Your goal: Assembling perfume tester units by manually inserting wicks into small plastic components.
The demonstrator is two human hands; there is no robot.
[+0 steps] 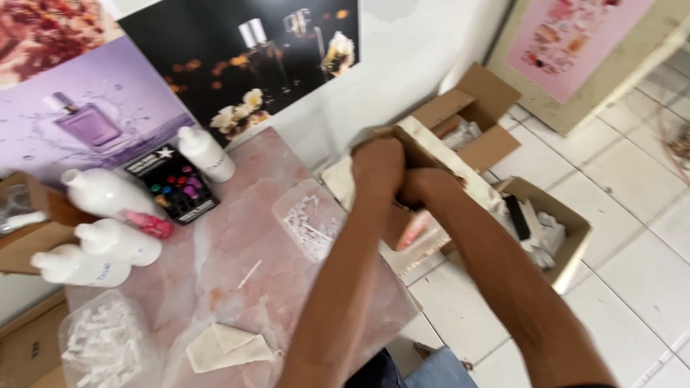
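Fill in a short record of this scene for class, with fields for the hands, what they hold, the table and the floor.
left hand: gripping the cardboard box at its top edge
right hand: also on the box, beside the left
table: pink marble-look top with four white bottles, a clear bag of small white parts, a folded cloth
floor: white tiles, an open carton beside the table

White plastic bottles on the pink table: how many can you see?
4. One stands by the black box; three lie at the left edge: top, middle, lowest. The brown box at far left might hide more.
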